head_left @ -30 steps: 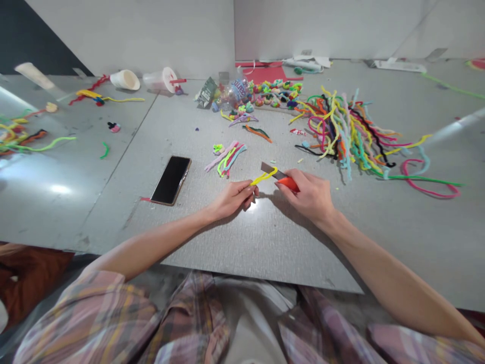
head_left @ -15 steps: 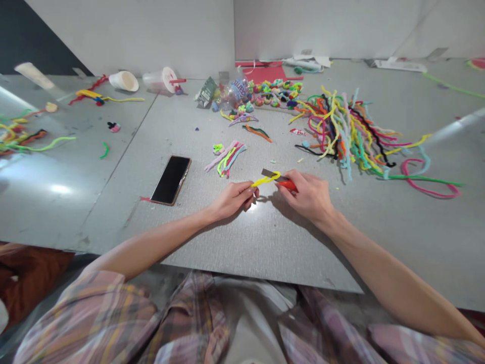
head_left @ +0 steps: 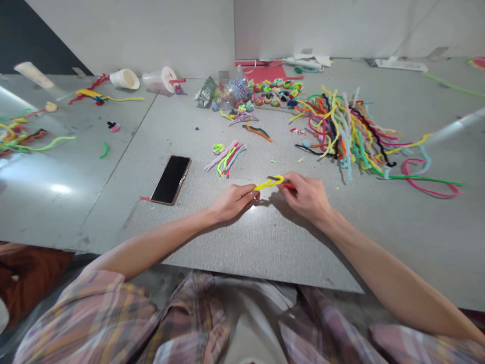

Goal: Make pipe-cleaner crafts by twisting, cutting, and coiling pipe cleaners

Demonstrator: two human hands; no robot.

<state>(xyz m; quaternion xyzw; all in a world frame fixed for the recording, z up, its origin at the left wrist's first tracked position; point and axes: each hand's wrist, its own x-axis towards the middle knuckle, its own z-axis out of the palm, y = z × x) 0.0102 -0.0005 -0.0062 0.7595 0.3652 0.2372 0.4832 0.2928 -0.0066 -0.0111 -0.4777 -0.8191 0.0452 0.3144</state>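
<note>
My left hand (head_left: 238,198) pinches a yellow pipe cleaner (head_left: 263,185) that is doubled into a loop pointing right. Closed around the orange-red handle of a utility knife (head_left: 288,186) is my right hand (head_left: 306,194). The knife's grey blade lies through the loop at its far end, seen nearly edge-on. Both hands are just above the grey table (head_left: 227,237). Beyond them rests a small bundle of pink, green and blue pipe cleaners (head_left: 229,159). A small green and yellow twisted piece (head_left: 218,148) sits beside that bundle.
A black phone (head_left: 171,180) lies left of my hands. At the right spreads a large pile of mixed pipe cleaners (head_left: 348,131). Finished-looking colourful twists (head_left: 276,93), a clear plastic bag (head_left: 233,93) and two tipped cups (head_left: 125,79) are at the back, below a wall.
The knife blade has turned and dropped slightly, so less of its flat side shows. My right hand has rotated a little, while the left hand keeps its pinch on the yellow pipe cleaner.
</note>
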